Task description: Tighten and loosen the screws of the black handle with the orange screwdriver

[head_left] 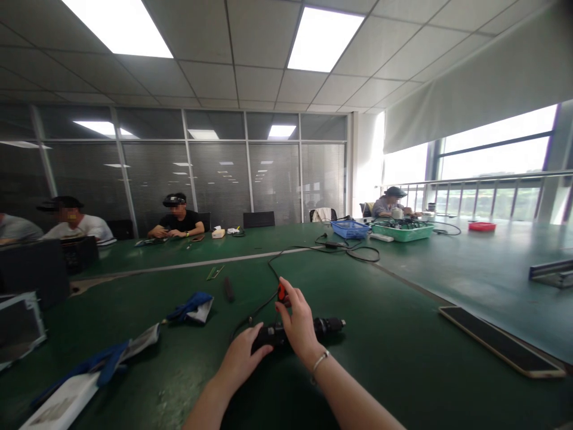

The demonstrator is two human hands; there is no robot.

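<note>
A black cylindrical power tool [329,325] with a cord lies on the green table before me, its metal tip toward the right. My left hand [242,358] is closed around its left end and steadies it against the table. Above the tool's middle, my right hand [299,322] pinches a small screwdriver [282,291] with a red and black handle. The screwdriver stands nearly upright with its shaft pointing down at the tool's body. My fingers partly cover the place where its tip meets the tool, so contact is hard to see.
Blue and white gloves [192,307] and a dark strip [228,289] lie to the left. A phone [501,343] rests at the right. Farther back are a blue basket [350,229], a green basket [403,232], a black cable [364,258] and several people seated around the table.
</note>
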